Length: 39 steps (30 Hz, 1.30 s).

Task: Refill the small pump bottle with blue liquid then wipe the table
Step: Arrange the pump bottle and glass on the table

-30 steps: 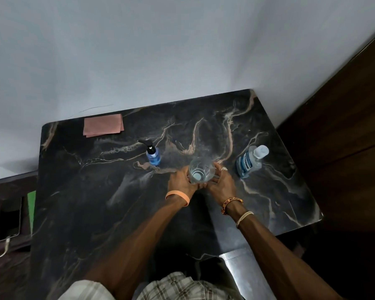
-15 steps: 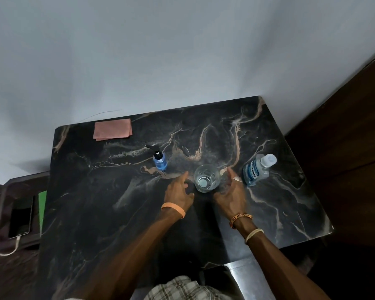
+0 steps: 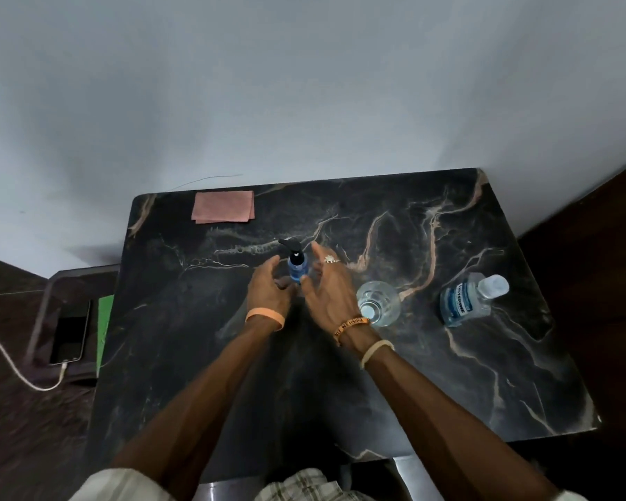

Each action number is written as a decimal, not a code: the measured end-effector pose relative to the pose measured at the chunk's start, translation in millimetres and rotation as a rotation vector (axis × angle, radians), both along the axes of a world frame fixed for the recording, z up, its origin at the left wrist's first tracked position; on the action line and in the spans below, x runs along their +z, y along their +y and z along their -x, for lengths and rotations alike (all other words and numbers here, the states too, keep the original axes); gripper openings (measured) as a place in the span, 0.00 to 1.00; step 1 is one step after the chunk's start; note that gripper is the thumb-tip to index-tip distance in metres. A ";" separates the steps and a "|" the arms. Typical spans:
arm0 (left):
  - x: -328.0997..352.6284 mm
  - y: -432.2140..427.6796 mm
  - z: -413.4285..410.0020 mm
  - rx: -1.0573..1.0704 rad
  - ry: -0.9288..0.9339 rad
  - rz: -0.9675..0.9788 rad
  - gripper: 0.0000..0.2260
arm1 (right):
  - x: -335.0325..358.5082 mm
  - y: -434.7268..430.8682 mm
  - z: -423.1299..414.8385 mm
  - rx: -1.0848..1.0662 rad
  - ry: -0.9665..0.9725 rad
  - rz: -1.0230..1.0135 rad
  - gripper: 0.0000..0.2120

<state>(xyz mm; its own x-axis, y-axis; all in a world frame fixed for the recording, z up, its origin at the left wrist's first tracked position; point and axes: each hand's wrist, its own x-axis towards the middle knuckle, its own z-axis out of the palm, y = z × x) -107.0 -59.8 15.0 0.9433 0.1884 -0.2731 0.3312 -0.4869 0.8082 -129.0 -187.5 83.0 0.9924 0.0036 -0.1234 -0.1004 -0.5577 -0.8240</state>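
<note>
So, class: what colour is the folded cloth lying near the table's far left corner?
Dusty pink; the cloth shows best in the head view.

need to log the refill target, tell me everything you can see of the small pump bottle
The small pump bottle is a little clear bottle, plastic by its look, holding blue liquid, with a black pump head on, nozzle pointing left. It stands upright on the dark marbled table, between the left hand and right hand, which flank it closely; contact is unclear.

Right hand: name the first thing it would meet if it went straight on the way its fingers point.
Probably the small pump bottle, close before the right hand; depth is unclear.
</note>
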 end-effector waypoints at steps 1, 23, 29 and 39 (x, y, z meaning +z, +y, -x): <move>-2.2 0.6 -2.6 -0.037 0.013 0.002 0.27 | -3.0 7.6 -7.3 -0.008 0.054 -0.008 0.30; 44.4 -17.0 -1.9 -0.114 -0.153 0.046 0.12 | 15.6 -5.9 3.3 -0.088 0.063 -0.063 0.28; 100.2 -62.9 -11.2 -0.196 -0.332 0.111 0.15 | 63.5 -50.3 -1.2 -0.235 -0.211 -0.073 0.25; 129.5 -102.6 7.6 -0.417 -0.477 0.155 0.22 | 86.2 -100.1 31.6 -0.359 -0.283 -0.104 0.24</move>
